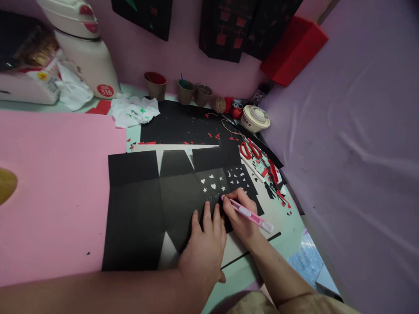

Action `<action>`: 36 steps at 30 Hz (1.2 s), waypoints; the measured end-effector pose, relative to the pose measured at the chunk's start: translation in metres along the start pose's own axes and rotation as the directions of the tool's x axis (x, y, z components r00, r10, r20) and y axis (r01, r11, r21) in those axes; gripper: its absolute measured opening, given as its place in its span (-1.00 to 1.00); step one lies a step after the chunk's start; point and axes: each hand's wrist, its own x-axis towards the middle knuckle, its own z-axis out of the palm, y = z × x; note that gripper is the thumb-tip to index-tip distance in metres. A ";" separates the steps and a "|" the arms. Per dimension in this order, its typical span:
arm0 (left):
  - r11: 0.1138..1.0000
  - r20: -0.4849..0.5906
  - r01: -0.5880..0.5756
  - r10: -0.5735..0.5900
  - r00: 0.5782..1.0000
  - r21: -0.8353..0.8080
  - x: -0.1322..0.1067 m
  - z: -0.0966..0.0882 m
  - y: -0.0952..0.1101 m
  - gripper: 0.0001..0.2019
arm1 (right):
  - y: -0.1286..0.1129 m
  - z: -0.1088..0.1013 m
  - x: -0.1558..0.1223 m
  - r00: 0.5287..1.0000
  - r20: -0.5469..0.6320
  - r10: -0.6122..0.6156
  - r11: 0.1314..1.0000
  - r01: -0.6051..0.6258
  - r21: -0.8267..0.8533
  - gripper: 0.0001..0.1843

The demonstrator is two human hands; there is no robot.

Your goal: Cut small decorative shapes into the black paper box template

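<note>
A sheet of black card (137, 213), with folds and notched flaps, lies flat in front of me. Heart and star cut-outs (213, 186) show white in its right part, beside small triangles and a crescent. Faint outlines are drawn just below them. My left hand (206, 237) rests on the card, fingers stretched out and slightly spread, just below those outlines. In my right hand (240, 213) is a slim pink craft knife (247, 212), gripped like a pen. Its tip points at the outlines; the blade is too small to make out.
Red-handled scissors (250, 149) lie at the right among red and black scraps (281, 192). Several paper cups (186, 91), twine (219, 104) and a lidded tub (255, 117) stand along the back. Pink card (55, 187) covers the left. Crumpled tissue (134, 110) and a white bottle (88, 61) are behind.
</note>
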 end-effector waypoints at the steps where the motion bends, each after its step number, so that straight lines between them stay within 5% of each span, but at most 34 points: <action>1: 1.000 -0.005 0.002 -0.001 1.000 0.003 -0.001 0.000 0.000 0.04 | 0.001 -0.004 0.002 1.000 0.011 0.004 1.000 -0.004 0.027 -0.84; 4: 1.000 -0.030 0.001 -0.001 1.000 0.009 -0.002 0.002 0.001 0.01 | 0.003 -0.020 0.012 1.000 0.009 -0.021 0.993 0.020 0.112 -0.90; 10: 1.000 -0.010 -0.001 0.001 1.000 0.025 0.000 0.003 0.000 0.02 | 0.019 -0.032 0.026 0.962 0.232 -0.146 0.986 0.122 0.117 -0.88; 17: 0.998 -0.046 -0.009 0.012 0.999 0.055 0.002 0.010 0.002 0.06 | 0.031 -0.024 0.024 0.939 0.229 -0.257 0.956 0.211 0.205 -0.90; 36: 0.998 -0.116 -0.006 0.014 0.993 0.068 0.001 0.014 0.003 0.04 | 0.028 -0.025 0.024 0.934 0.256 -0.248 0.966 0.218 0.140 -0.95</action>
